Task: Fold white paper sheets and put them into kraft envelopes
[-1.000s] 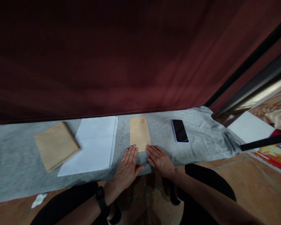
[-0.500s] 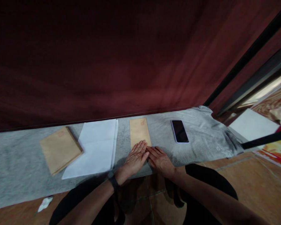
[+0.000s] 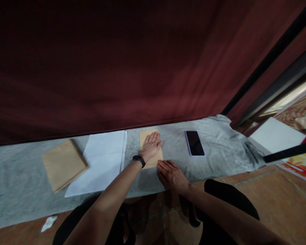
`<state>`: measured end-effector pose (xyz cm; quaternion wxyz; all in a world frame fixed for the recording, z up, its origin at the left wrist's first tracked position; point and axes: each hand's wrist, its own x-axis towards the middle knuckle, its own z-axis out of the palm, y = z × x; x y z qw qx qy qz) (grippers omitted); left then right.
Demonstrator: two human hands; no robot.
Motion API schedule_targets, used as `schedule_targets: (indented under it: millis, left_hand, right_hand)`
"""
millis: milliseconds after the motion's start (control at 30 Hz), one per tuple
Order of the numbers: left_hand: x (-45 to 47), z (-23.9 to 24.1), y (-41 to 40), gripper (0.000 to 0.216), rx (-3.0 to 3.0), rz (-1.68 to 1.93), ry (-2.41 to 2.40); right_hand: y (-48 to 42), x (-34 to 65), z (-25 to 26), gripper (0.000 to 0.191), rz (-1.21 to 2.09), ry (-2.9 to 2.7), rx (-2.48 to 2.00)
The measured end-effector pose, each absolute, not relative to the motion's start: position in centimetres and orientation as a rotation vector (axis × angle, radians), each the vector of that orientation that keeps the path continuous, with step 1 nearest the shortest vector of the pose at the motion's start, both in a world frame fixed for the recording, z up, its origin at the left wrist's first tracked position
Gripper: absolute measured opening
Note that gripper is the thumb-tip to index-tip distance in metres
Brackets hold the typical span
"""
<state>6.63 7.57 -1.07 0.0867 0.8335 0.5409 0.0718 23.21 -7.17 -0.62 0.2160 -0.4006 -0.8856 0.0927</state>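
A narrow brown envelope (image 3: 144,134) lies flat on the grey felt mat (image 3: 20,177) in front of me. My left hand (image 3: 151,145) lies open and flat on top of the envelope, fingers stretched toward its far end, a black band on the wrist. My right hand (image 3: 170,172) rests open on the mat just at the envelope's near right corner, fingers flat and pointing left.
White paper sheets (image 3: 102,160) lie left of the envelope, and a stack of brown envelopes (image 3: 62,163) further left. A dark phone (image 3: 194,143) lies to the right. A dark red curtain (image 3: 117,68) hangs behind. A crumpled paper scrap (image 3: 48,223) lies on the floor.
My left hand has slid forward from the envelope's near edge up along its length. My right hand has stayed at the near end.
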Motion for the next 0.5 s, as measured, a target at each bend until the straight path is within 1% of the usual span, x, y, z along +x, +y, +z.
schedule_targets:
  millis: [133,267,367,500]
  left_hand:
    - [6.5,-1.2,9.3,0.064,2.432,0.244,1.651]
    - [6.5,-1.0,9.9,0.064,2.411,0.196,1.685]
    - [6.1,-0.8,9.2,0.063,2.402,0.129,1.657]
    - [4.1,-1.0,6.3,0.060,2.452,0.100,1.517]
  right_hand:
    - [-7.2,23.3,-0.6,0.041,0.235,-2.453,-1.103]
    - [-7.2,23.4,-0.5,0.040,0.240,-2.465,-1.097]
    - [-7.2,23.4,-0.1,0.039,0.259,-2.481,-1.103]
    - [-7.1,23.4,0.0,0.038,0.288,-2.496,-1.100]
